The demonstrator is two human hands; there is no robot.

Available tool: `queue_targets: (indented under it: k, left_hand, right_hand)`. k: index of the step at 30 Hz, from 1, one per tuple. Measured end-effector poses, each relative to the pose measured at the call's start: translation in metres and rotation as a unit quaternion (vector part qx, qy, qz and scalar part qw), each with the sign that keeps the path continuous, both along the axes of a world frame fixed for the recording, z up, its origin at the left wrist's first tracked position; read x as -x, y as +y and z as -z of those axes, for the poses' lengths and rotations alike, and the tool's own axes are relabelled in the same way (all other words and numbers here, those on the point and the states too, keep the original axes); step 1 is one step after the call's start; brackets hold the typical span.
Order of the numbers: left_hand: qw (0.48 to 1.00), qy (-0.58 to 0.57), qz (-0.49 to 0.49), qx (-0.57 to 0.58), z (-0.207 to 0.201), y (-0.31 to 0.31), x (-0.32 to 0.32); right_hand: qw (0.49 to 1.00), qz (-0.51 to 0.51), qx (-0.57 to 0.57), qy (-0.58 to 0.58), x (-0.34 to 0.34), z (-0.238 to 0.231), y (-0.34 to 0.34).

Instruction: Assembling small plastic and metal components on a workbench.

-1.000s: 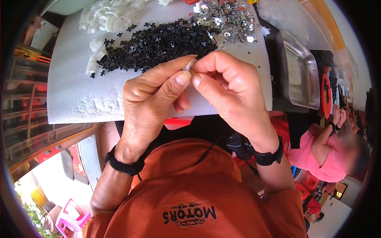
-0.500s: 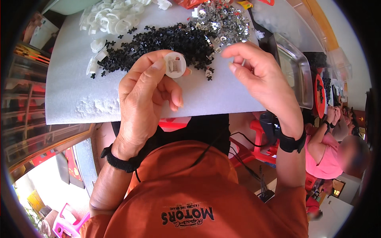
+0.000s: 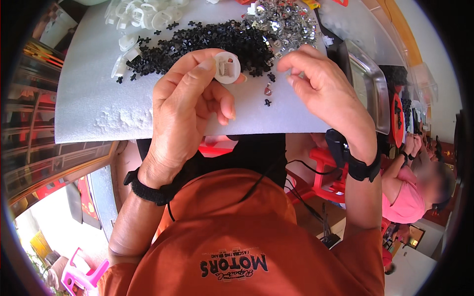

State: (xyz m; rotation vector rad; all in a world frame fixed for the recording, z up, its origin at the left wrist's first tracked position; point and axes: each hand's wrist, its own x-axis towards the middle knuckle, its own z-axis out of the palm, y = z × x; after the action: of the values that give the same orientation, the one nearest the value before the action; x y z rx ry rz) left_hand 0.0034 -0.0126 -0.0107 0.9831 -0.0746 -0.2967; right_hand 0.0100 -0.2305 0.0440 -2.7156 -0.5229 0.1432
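Observation:
My left hand (image 3: 185, 91) pinches a round white plastic part (image 3: 227, 68) between thumb and forefinger. The part has a square recess with a small piece in it, and its recessed side is turned up. My right hand (image 3: 323, 86) hovers to the right of it, with thumb and forefinger slightly apart. I see nothing between those fingertips, while the other fingers are partly hidden. Beyond both hands lies a heap of small black cross-shaped pieces (image 3: 197, 47). One loose black cross piece (image 3: 267, 102) and a small shiny metal piece (image 3: 268, 90) lie between my hands.
White ring-shaped plastic parts (image 3: 148, 14) are piled at the back left of the pale table (image 3: 98, 98). A heap of shiny metal clips (image 3: 289, 24) is at the back right. A metal tray (image 3: 382, 93) stands at the right edge. Another person (image 3: 407, 192) sits farther right.
The view has shifted a little, so the table's near edge sits higher. My left hand still holds the round part. The loose black piece now lies farther from the metal piece.

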Motion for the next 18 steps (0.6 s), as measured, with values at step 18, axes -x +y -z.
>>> queue_targets:
  k: [18]
  left_hand:
    - [1.000,-0.012,0.006,-0.007,0.001,0.000,0.001]
  right_hand:
    - [0.999,0.048,0.015,-0.006,0.005,0.005,-0.008]
